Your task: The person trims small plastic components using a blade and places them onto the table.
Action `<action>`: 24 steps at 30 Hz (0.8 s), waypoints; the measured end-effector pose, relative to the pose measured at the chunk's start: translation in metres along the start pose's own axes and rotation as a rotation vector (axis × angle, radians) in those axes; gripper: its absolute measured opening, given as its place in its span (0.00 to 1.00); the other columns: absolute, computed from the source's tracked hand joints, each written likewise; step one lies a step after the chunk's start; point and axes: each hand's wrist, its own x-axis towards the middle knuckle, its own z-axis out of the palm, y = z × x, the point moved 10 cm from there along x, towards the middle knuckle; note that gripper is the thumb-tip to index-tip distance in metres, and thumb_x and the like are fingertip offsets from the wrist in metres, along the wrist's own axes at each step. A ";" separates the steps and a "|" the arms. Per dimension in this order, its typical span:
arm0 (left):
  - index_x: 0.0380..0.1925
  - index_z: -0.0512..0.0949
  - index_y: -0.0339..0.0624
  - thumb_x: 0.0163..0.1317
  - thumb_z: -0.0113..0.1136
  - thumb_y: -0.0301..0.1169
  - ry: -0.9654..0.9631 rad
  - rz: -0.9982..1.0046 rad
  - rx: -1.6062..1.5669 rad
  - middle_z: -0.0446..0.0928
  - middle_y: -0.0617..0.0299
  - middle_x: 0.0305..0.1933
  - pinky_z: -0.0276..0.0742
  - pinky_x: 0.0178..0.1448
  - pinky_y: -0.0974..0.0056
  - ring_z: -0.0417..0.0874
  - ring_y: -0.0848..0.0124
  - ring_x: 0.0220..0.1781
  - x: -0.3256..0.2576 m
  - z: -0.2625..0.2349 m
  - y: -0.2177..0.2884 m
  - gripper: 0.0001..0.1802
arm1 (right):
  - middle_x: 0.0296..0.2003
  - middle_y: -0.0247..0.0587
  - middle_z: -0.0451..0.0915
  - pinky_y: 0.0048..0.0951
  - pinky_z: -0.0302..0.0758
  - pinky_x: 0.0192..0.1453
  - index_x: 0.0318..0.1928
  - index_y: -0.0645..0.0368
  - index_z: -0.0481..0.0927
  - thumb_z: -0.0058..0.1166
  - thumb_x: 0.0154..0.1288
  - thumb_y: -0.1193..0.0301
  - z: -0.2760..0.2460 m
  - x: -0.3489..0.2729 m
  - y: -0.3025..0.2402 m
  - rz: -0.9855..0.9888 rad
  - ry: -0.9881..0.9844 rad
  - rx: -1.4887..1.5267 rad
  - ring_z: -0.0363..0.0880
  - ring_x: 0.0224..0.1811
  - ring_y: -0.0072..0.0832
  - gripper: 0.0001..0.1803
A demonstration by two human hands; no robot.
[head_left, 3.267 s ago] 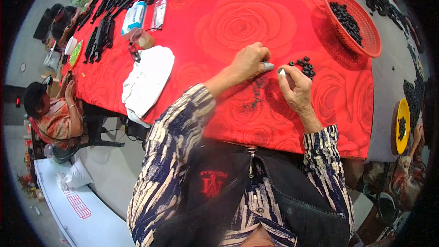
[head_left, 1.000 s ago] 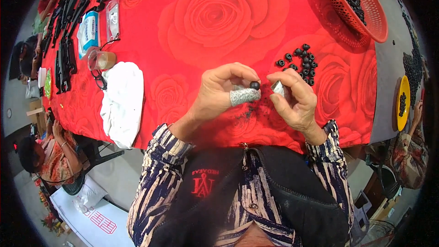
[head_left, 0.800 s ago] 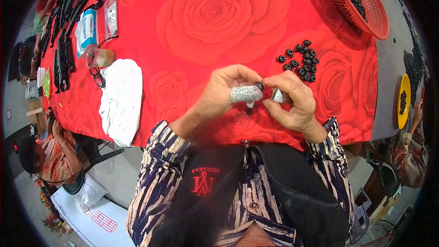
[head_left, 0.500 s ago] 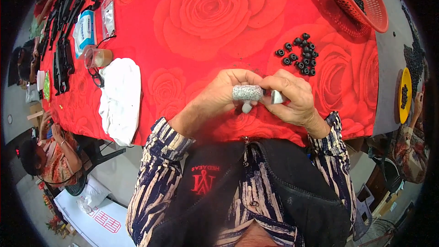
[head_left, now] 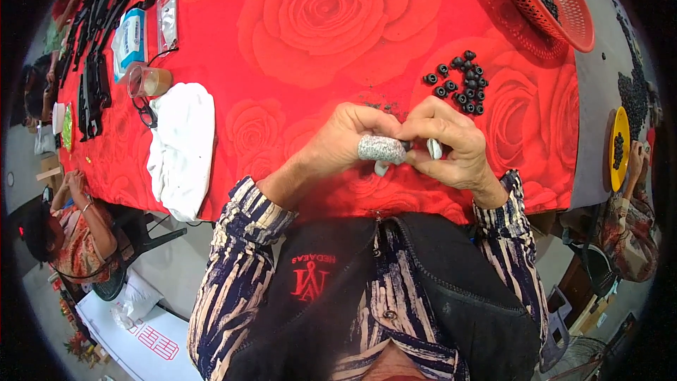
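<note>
My left hand (head_left: 345, 142) and my right hand (head_left: 448, 144) meet above the near edge of a red rose-patterned tablecloth (head_left: 317, 35). A grey finger cot covers my left thumb (head_left: 381, 148), and a white cot (head_left: 434, 148) sits on a right finger. Between the fingertips both hands pinch a small black part (head_left: 409, 145), mostly hidden. A cluster of small black ring-shaped parts (head_left: 462, 83) lies on the cloth just beyond my right hand.
A red mesh basket (head_left: 546, 1) holding black parts stands at the far right. A white cloth (head_left: 182, 148), a plastic cup (head_left: 147, 81), packets (head_left: 130, 35) and black strips (head_left: 92, 77) lie at left. Other people sit at left (head_left: 67, 229) and right (head_left: 631, 197), near a yellow dish (head_left: 619, 148).
My hands drew back from the pile of black parts toward my body and came together, fingertips now closed on one small part.
</note>
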 end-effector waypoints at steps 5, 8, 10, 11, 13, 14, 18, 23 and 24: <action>0.33 0.80 0.35 0.50 0.66 0.21 0.008 0.119 0.127 0.79 0.60 0.30 0.74 0.29 0.73 0.79 0.76 0.27 -0.002 0.005 0.017 0.09 | 0.32 0.38 0.74 0.23 0.67 0.35 0.41 0.65 0.79 0.60 0.45 0.84 -0.001 -0.002 0.002 0.027 0.014 0.083 0.71 0.32 0.23 0.18; 0.34 0.80 0.34 0.46 0.68 0.18 0.084 0.424 0.350 0.79 0.59 0.34 0.74 0.34 0.73 0.79 0.76 0.33 -0.010 0.001 0.041 0.12 | 0.27 0.36 0.73 0.22 0.67 0.35 0.42 0.64 0.79 0.59 0.48 0.83 -0.009 -0.003 0.007 0.084 0.103 0.094 0.71 0.30 0.22 0.16; 0.34 0.80 0.34 0.46 0.69 0.18 0.065 0.438 0.419 0.79 0.58 0.35 0.74 0.35 0.73 0.78 0.76 0.35 -0.009 0.006 0.045 0.13 | 0.26 0.36 0.73 0.22 0.67 0.34 0.42 0.64 0.79 0.58 0.48 0.83 -0.015 -0.007 0.006 0.077 0.154 0.076 0.70 0.29 0.22 0.16; 0.34 0.80 0.34 0.45 0.69 0.18 0.051 0.450 0.491 0.78 0.58 0.37 0.73 0.37 0.73 0.78 0.76 0.37 -0.009 0.009 0.047 0.13 | 0.25 0.35 0.73 0.22 0.66 0.33 0.41 0.65 0.79 0.58 0.48 0.83 -0.021 -0.009 0.004 0.069 0.204 0.064 0.69 0.28 0.21 0.16; 0.34 0.80 0.34 0.45 0.69 0.18 0.066 0.470 0.483 0.78 0.58 0.36 0.73 0.37 0.73 0.78 0.76 0.37 -0.010 0.009 0.047 0.13 | 0.26 0.35 0.73 0.23 0.66 0.32 0.42 0.65 0.78 0.58 0.48 0.83 -0.019 -0.008 0.001 0.036 0.198 0.033 0.69 0.27 0.21 0.16; 0.34 0.80 0.35 0.45 0.69 0.18 0.079 0.490 0.472 0.78 0.58 0.36 0.73 0.36 0.73 0.78 0.76 0.37 -0.012 0.009 0.048 0.13 | 0.26 0.35 0.73 0.23 0.66 0.31 0.42 0.65 0.78 0.58 0.47 0.83 -0.018 -0.008 -0.003 0.006 0.194 -0.001 0.69 0.26 0.22 0.17; 0.34 0.80 0.35 0.44 0.69 0.18 0.093 0.495 0.493 0.78 0.58 0.36 0.73 0.36 0.73 0.77 0.76 0.36 -0.013 0.009 0.050 0.14 | 0.27 0.37 0.74 0.23 0.66 0.30 0.43 0.64 0.78 0.58 0.46 0.83 -0.017 -0.007 -0.013 -0.045 0.167 -0.061 0.69 0.25 0.22 0.19; 0.35 0.79 0.34 0.45 0.69 0.19 0.124 0.523 0.411 0.78 0.59 0.36 0.72 0.36 0.73 0.77 0.76 0.35 -0.017 0.008 0.050 0.15 | 0.30 0.41 0.75 0.24 0.70 0.29 0.45 0.64 0.78 0.57 0.44 0.83 -0.010 -0.009 -0.019 -0.073 0.162 -0.146 0.74 0.27 0.26 0.22; 0.35 0.79 0.34 0.45 0.69 0.19 0.123 0.521 0.410 0.78 0.59 0.36 0.72 0.36 0.73 0.77 0.76 0.35 -0.017 0.007 0.049 0.15 | 0.31 0.43 0.75 0.27 0.72 0.28 0.47 0.63 0.78 0.57 0.43 0.82 -0.008 -0.008 -0.025 -0.142 0.146 -0.206 0.76 0.27 0.30 0.24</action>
